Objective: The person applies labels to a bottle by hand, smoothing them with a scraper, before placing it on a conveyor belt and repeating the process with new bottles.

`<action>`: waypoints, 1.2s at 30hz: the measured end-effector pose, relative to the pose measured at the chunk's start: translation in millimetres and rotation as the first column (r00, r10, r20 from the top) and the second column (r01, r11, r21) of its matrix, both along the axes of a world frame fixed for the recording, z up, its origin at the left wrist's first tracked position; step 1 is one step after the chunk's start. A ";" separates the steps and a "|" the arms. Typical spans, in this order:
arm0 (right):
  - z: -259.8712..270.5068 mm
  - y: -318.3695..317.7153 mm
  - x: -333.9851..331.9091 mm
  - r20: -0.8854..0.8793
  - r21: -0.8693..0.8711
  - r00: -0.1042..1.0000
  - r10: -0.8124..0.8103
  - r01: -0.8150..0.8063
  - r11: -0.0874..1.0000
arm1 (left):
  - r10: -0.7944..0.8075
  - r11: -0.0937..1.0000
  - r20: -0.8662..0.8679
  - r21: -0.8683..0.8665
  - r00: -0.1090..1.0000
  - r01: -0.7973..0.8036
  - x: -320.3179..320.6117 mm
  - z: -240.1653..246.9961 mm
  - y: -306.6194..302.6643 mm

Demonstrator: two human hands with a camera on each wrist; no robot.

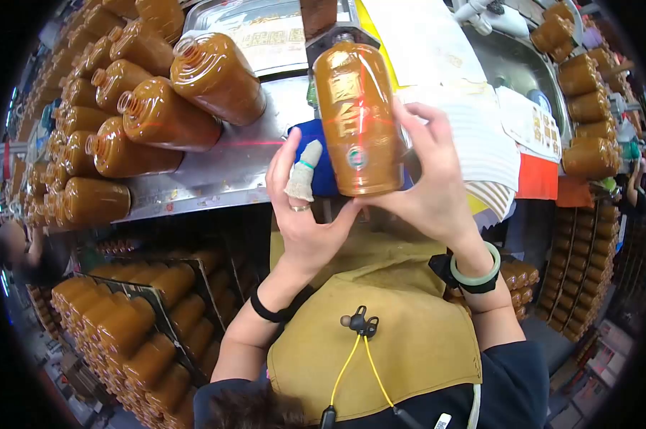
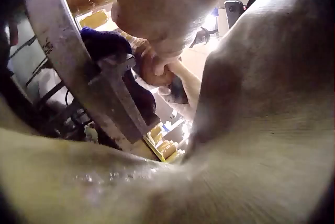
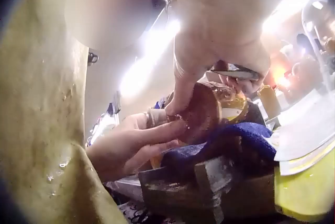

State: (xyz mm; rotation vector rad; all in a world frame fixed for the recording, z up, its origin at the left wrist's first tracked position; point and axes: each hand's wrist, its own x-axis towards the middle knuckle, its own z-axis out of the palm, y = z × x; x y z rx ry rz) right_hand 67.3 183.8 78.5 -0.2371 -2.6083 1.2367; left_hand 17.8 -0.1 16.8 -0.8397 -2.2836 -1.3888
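Note:
A glossy brown bottle [image 1: 359,121] with gold lettering and a small green round emblem lies over a blue cloth [image 3: 243,137], base toward me. Red light lines cross its front. My right hand [image 1: 434,179] grips it, thumb at the base and fingers along the right side. Beside its lower left, my left hand [image 1: 301,222] has its fingers extended, one in a pale finger cot [image 1: 303,171], thumb pointing at the base corner. In the right wrist view, the left fingers [image 3: 162,134] are right at the bottle's base.
Several unmarked brown bottles [image 1: 169,118] lie on the metal bench [image 1: 165,193] to the left. Stacked bottles [image 1: 108,314] fill racks below. White sheets [image 1: 427,43] lie to the right, with a gold-label sheet [image 1: 537,125] beside the sink. Another label sheet [image 1: 273,39] sits at the back.

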 end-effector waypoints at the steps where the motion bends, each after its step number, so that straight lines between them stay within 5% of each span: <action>1: -1.2 1.7 1.4 -0.002 -0.004 1.000 -0.012 0.012 1.000 | -0.012 1.000 -0.002 -0.004 1.000 0.012 -4.3 0.1 2.9; 4: -6.7 10.5 -1.0 -0.053 -0.133 0.998 0.031 -0.038 0.990 | -0.045 0.999 -0.040 -0.030 0.998 0.044 -9.7 0.0 8.0; 7: -27.6 10.1 -12.1 0.087 -0.535 0.992 -0.092 0.125 0.835 | -0.038 0.999 0.060 -0.007 0.997 0.039 -5.6 -5.4 5.8; 10: -37.6 28.6 -12.4 0.198 -0.726 0.980 -0.026 0.165 0.668 | -0.096 0.995 0.086 0.020 0.992 0.094 -8.3 -3.6 3.2; 13: -20.6 22.5 -7.7 0.177 -0.744 0.984 -0.022 0.148 0.652 | -0.125 0.992 0.119 0.039 0.985 0.122 -6.8 -3.6 3.1; 14: -29.7 20.1 -7.2 0.183 -0.653 0.982 -0.043 0.154 0.742 | -0.129 0.992 0.099 0.027 0.987 0.127 -6.8 -6.4 2.8; 19: -31.8 20.4 -5.7 0.128 -0.612 0.991 -0.036 0.108 0.784 | -0.136 0.990 0.082 -0.018 0.987 0.138 -6.4 -11.6 -0.1; 21: -28.3 18.3 -2.2 0.103 -0.769 0.960 -0.259 0.242 0.591 | -0.135 0.990 0.025 -0.026 0.991 0.136 -6.8 -12.4 1.1; 25: -23.9 30.3 6.8 -0.010 -0.698 0.969 -0.245 0.169 0.696 | -0.132 0.991 0.035 -0.011 0.991 0.132 -6.1 -6.8 4.6; 29: -15.9 28.0 3.5 -0.091 -0.754 0.966 -0.242 0.092 0.650 | -0.131 0.991 0.027 -0.027 0.991 0.131 -7.5 -10.0 3.1; 33: 1.1 -8.6 -3.2 -0.102 -0.655 0.951 -0.291 0.156 0.740 | -0.120 0.992 0.001 -0.044 0.993 0.120 -8.2 -11.0 3.1; 36: 3.7 -21.6 -3.7 -0.152 -0.263 0.981 -0.121 0.078 0.962 | -0.076 0.996 0.030 -0.041 0.997 0.077 -7.5 -11.8 4.4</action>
